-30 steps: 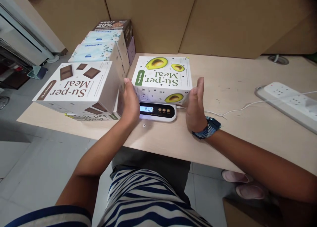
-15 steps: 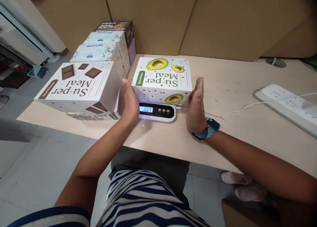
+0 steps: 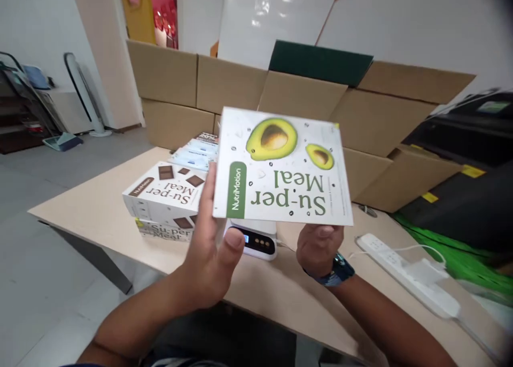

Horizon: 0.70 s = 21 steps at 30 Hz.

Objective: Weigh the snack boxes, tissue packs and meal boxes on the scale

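Raised above the table, an avocado-printed meal box is held between my two hands, its printed top tilted toward me. My left hand presses along the box's left side, thumb standing near the front edge. Beneath the front right corner, my right hand supports it with fingers partly hidden; a blue band is on that wrist. Under the box sits a small digital scale, its display mostly covered by my left thumb. Left of my hand, a chocolate-printed meal box rests on another meal box.
Tissue packs stand behind the chocolate box. A white power strip with a cable lies on the right of the table. Cardboard boxes line the back, with one flap jutting out at right.
The avocado box has risen off the scale in my hands and tilted toward me. My right hand has moved under its corner. The view has swung upward, showing more of the room.
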Available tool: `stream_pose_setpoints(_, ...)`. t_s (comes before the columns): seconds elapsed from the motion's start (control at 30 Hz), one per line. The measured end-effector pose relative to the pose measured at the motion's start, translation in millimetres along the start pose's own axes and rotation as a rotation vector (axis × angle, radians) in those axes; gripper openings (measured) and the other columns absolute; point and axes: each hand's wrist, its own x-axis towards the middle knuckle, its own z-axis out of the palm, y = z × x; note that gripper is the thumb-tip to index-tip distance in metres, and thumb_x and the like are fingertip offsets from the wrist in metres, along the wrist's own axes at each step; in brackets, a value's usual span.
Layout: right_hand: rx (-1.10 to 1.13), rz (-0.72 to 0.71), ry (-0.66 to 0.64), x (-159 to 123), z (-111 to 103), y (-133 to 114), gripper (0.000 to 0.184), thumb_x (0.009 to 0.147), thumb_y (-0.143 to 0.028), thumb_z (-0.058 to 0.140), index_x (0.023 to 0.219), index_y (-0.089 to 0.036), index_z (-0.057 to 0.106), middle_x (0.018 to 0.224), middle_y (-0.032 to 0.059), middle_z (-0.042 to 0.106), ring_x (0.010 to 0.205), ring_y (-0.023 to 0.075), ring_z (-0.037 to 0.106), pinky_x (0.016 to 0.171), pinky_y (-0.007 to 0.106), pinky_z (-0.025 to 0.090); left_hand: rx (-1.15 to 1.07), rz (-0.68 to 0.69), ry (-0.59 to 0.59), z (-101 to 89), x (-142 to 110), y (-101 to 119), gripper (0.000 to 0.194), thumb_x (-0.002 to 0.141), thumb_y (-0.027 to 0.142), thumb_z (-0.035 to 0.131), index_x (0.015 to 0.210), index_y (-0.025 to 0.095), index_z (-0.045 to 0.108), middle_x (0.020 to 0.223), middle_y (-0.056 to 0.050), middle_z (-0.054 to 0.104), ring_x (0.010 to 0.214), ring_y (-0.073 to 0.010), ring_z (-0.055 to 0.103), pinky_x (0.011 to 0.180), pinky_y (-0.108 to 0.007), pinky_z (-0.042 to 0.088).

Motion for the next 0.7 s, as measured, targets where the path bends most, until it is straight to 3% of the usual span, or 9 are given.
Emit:
stream_pose_setpoints(0.1,0.1,-0.12,-0.062,32,23,-38,0.065,0.11,-0.057,0.053,0.171,-0.034,0.049,0.158,0.014,0.071,0.149,0.037,0.069,0.12,0.058,0.063,0.22,0.086,0.056,-57.5,10,38,0.082,0.106,0.073,0.06,0.177,0.045,0.032,0.185,-0.002,0.042,0.173,-0.0371,0.039,0.141,-0.06,0.045)
stream_pose_setpoints(0.17,0.122,-0.098,-0.154,44,40,-55,0.074,0.109,-0.057,0.06,0.175,-0.029,0.043,0.162,0.0172,0.068,0.146,0.0379,0.07,0.116,0.057,0.065,0.374,0.071,0.058,-99.0,22,50,0.083,0.102,0.072,0.068,0.174,0.045,0.037,0.182,-0.002,0.047,0.17,-0.0398,0.044,0.138,-0.063,0.047)
stream_pose_setpoints(0.27,0.083,0.014,-0.297,42,62,-61,0.08,0.109,-0.059,0.06,0.178,-0.025,0.036,0.16,0.0186,0.07,0.135,0.0366,0.078,0.108,0.057,0.069,0.535,-0.086,-0.183,-156.3,38,46,0.091,0.097,0.076,0.071,0.175,0.041,0.039,0.178,-0.007,0.053,0.161,-0.0435,0.055,0.129,-0.064,0.056)
stream_pose_setpoints(0.37,-0.04,0.087,-0.482,28,76,-53,0.084,0.107,-0.059,0.06,0.179,-0.024,0.033,0.15,0.0177,0.078,0.122,0.0384,0.083,0.095,0.057,0.073,0.659,-0.209,-0.391,-197.1,43,24,0.096,0.092,0.08,0.074,0.173,0.037,0.045,0.17,-0.011,0.062,0.149,-0.0427,0.067,0.118,-0.058,0.065)
stream_pose_setpoints(0.47,-0.166,0.046,-0.547,21,84,-45,0.096,0.105,-0.064,0.059,0.181,-0.017,0.025,0.149,0.0213,0.077,0.122,0.0433,0.083,0.087,0.06,0.074,0.696,-0.144,-0.386,-218.4,43,0,0.088,0.092,0.073,0.079,0.169,0.038,0.053,0.164,-0.01,0.068,0.142,-0.0393,0.073,0.11,-0.05,0.07)
stream_pose_setpoints(0.57,-0.262,-0.009,-0.566,30,91,-43,0.1,0.106,-0.069,0.05,0.181,-0.009,0.021,0.146,0.0263,0.077,0.113,0.0455,0.084,0.08,0.062,0.073,0.714,-0.059,-0.319,-228.1,46,-19,0.077,0.097,0.064,0.079,0.165,0.038,0.057,0.159,-0.009,0.073,0.138,-0.0373,0.075,0.103,-0.046,0.071)
stream_pose_setpoints(0.63,-0.302,-0.054,-0.544,37,90,-46,0.099,0.107,-0.071,0.047,0.179,-0.008,0.026,0.144,0.0276,0.078,0.11,0.0455,0.084,0.079,0.062,0.072,0.719,-0.043,-0.302,-230.3,46,-27,0.073,0.099,0.062,0.077,0.165,0.037,0.056,0.156,-0.009,0.074,0.135,-0.0365,0.077,0.101,-0.046,0.072)
stream_pose_setpoints(0.7,-0.264,-0.095,-0.459,37,77,-57,0.089,0.107,-0.071,0.049,0.175,-0.015,0.039,0.139,0.0232,0.081,0.11,0.0419,0.083,0.086,0.061,0.071,0.728,-0.028,-0.256,-226.7,39,-31,0.074,0.102,0.064,0.072,0.167,0.034,0.053,0.16,-0.012,0.071,0.138,-0.0368,0.075,0.106,-0.048,0.071)
